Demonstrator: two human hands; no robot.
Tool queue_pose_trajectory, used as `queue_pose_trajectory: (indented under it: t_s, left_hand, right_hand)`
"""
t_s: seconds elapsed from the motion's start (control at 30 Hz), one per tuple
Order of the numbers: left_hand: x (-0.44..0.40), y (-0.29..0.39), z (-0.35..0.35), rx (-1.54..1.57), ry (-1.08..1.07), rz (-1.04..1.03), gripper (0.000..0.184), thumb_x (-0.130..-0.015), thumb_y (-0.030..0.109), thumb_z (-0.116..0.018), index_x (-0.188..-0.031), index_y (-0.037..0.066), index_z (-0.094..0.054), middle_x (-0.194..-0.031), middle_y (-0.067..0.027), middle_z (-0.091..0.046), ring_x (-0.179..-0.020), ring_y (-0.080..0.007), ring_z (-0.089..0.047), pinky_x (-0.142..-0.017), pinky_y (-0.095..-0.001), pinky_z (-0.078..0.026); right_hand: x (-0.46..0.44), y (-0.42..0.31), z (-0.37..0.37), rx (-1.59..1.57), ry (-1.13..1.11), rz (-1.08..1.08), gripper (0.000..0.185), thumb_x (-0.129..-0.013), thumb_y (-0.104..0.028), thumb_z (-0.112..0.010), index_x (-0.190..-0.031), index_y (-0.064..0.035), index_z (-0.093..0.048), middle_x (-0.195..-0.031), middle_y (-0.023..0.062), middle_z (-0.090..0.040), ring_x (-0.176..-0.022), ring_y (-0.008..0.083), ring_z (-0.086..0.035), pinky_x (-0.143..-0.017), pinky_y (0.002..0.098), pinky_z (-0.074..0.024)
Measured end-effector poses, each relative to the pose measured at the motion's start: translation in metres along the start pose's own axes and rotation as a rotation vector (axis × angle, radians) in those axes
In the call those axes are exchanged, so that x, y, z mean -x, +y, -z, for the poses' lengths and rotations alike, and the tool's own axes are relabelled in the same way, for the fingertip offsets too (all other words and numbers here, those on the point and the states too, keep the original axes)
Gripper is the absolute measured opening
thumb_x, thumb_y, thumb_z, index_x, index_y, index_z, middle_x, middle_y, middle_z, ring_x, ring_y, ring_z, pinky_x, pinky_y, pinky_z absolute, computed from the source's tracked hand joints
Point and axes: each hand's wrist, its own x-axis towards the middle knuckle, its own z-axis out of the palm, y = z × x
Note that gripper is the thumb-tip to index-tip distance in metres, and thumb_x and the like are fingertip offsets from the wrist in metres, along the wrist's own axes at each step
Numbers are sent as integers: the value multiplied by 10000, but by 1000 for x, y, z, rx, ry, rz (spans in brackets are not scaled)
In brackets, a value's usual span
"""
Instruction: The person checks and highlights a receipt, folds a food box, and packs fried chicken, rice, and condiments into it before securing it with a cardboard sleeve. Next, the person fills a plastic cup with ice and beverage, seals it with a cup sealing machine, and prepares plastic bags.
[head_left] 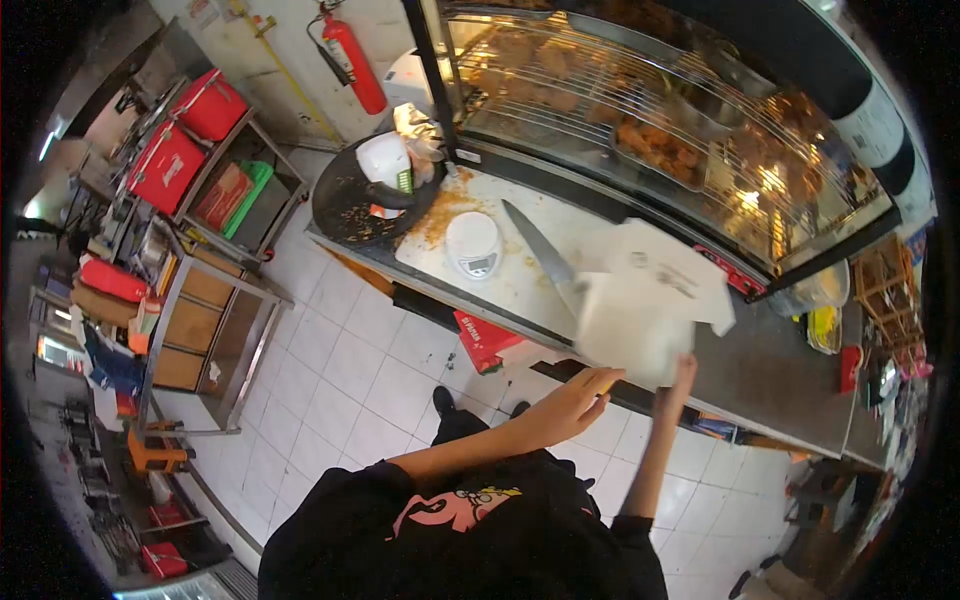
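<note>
A white cardboard takeaway box (635, 335) with its printed lid folded back stands open at the near counter edge, slightly blurred. My right hand (680, 376) is closed at the box's near right corner, its fingers partly hidden. My left hand (582, 402) is just short of the near left side, fingers stretched toward it and nothing visible in them. Left of the box, a large knife (538, 243) lies on the white cutting board (520, 290), its handle end reaching the box. Farther left on the board sits a white digital kitchen scale (473, 243).
A glass warming cabinet (640, 110) with browned food runs behind the board. A black round pan (335, 200) holding a white container (384, 158) is at the counter's left end. Below the edge hangs a red printed bag (483, 338). A metal trolley (225, 350) stands left.
</note>
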Motion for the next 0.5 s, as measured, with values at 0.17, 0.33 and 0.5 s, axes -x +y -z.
queue_pose_trajectory:
  t_s: [0.17, 0.33, 0.5]
  left_hand:
    - [20, -36, 31, -37, 6, 28, 279, -860, 54, -497, -1135, 22, -460, -1047, -198, -518, -1006, -368, -508, -859, -395, -428]
    - [76, -98, 67, -307, -35, 177, 256, -854, 206, -536, -1059, 53, -551, -982, -155, -588, -904, -335, -560, -774, -411, -445]
    - [148, -193, 96, -181, -134, 736, 474, -936, 354, -412, -693, 9, -629, -593, -90, -630, -556, -206, -621, -574, -321, -485]
  right_hand:
    - [-66, 7, 72, 510, 47, -46, 379, -844, -308, -626, -1055, -2, -555, -920, 76, -569, -832, 150, -529, -731, 295, -447]
    - [-98, 40, 104, 991, 127, 261, 387, -718, -170, -742, -949, 93, -578, -777, 157, -601, -675, 239, -572, -613, 338, -458]
    - [-22, -47, -44, 1122, 443, 595, 431, -730, -27, -627, -1135, 10, -483, -1068, 202, -482, -1012, 367, -456, -884, 418, -367]
